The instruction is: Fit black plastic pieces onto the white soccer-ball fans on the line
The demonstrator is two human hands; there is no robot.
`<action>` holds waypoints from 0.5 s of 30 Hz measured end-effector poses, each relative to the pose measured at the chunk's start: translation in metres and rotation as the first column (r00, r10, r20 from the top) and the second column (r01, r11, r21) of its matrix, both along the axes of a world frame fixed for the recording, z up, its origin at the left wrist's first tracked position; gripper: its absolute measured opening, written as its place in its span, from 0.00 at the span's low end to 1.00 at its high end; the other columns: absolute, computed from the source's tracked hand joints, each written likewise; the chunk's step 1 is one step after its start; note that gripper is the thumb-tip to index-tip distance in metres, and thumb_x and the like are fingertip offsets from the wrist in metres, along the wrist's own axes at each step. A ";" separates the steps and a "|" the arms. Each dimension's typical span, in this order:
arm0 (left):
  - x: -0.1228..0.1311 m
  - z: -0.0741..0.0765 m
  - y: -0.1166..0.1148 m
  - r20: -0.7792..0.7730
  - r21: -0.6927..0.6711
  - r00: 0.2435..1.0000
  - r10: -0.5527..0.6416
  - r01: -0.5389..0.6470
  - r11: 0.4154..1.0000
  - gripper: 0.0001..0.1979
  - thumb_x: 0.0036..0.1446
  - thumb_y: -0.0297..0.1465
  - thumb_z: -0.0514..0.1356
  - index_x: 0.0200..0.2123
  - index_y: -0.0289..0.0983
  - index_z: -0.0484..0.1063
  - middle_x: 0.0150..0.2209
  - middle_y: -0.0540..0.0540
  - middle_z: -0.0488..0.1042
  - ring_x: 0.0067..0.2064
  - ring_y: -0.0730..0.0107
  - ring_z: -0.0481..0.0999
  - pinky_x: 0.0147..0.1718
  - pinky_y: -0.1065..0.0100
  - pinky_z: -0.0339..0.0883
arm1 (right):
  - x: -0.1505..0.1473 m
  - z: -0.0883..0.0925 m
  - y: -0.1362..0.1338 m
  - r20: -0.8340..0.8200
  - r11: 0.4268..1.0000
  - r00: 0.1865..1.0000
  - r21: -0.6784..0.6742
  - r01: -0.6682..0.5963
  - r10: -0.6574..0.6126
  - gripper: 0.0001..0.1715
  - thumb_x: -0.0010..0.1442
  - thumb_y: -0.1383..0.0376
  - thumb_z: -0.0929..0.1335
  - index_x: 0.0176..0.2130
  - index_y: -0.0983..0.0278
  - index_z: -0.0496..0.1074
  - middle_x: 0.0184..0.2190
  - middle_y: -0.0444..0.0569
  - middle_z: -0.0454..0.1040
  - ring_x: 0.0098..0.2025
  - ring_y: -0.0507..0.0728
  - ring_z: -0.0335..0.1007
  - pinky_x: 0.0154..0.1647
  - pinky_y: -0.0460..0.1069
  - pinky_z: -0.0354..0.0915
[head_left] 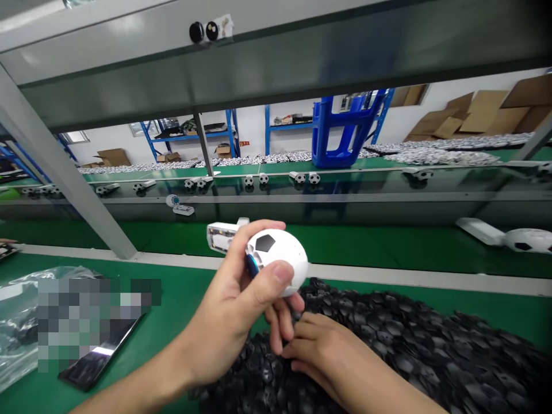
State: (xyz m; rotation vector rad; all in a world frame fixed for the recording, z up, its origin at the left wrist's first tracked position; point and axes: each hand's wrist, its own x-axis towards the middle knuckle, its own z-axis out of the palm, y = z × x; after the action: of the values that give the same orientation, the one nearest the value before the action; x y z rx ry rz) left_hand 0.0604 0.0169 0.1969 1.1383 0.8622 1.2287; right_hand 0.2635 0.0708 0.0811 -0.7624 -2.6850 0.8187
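My left hand (241, 305) is wrapped round a white football-shaped toy (279, 257) with a black pentagon patch, a blue part at its side and a white handle-like end (221, 234) sticking out to the left. It is held above the green bench. My right hand (321, 351) lies just below it on a heap of small black hexagon pieces (422, 351), fingers drawn together at the heap's near-left edge. Whether they pinch a piece I cannot make out.
A dark phone (101, 353) and a clear plastic bag (17, 322) lie at left on the green bench (181, 299). Another football toy (524, 240) rests at right on the conveyor belt (366, 241). More toys line the far belt, by a blue stool (345, 135).
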 end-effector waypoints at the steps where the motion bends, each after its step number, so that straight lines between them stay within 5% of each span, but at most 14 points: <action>1: 0.000 -0.002 0.001 -0.001 -0.025 1.000 -0.011 0.011 1.000 0.39 0.69 0.52 0.70 0.72 0.50 0.56 0.32 0.50 0.82 0.25 0.71 0.79 0.22 0.76 0.73 | 0.000 -0.001 0.001 0.000 1.000 1.000 0.017 0.007 -0.007 0.14 0.66 0.77 0.78 0.45 0.58 0.88 0.45 0.49 0.88 0.52 0.68 0.82 0.56 0.60 0.75; 7: -0.003 -0.007 0.007 -0.036 -0.068 0.999 -0.007 0.004 0.998 0.38 0.70 0.56 0.66 0.71 0.48 0.55 0.30 0.53 0.78 0.23 0.76 0.72 0.20 0.81 0.62 | 0.010 0.011 0.005 -0.087 0.991 0.991 0.082 0.107 -0.100 0.16 0.61 0.76 0.82 0.44 0.58 0.86 0.38 0.45 0.86 0.40 0.61 0.86 0.41 0.51 0.76; 11: -0.004 -0.014 0.010 -0.003 -0.033 0.999 -0.046 0.046 0.998 0.39 0.70 0.56 0.64 0.72 0.45 0.54 0.34 0.51 0.78 0.25 0.76 0.73 0.23 0.78 0.63 | 0.023 0.039 0.006 -0.254 0.988 0.961 0.080 0.130 -0.106 0.08 0.74 0.69 0.75 0.46 0.57 0.85 0.42 0.46 0.86 0.42 0.57 0.86 0.43 0.47 0.78; 15: -0.001 -0.028 0.011 0.002 -0.011 0.996 -0.086 0.086 0.996 0.44 0.69 0.55 0.65 0.75 0.45 0.48 0.36 0.51 0.77 0.26 0.74 0.73 0.23 0.77 0.60 | 0.028 0.070 -0.007 -0.613 0.985 0.777 -0.016 0.171 -0.144 0.18 0.77 0.65 0.73 0.56 0.41 0.87 0.46 0.43 0.87 0.45 0.58 0.88 0.46 0.46 0.82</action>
State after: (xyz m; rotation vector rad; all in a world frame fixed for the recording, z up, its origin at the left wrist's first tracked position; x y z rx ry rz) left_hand 0.0592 0.0283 0.1685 1.1536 0.8095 1.1528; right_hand 0.2919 0.0636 0.1515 -0.5707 -2.0177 0.7952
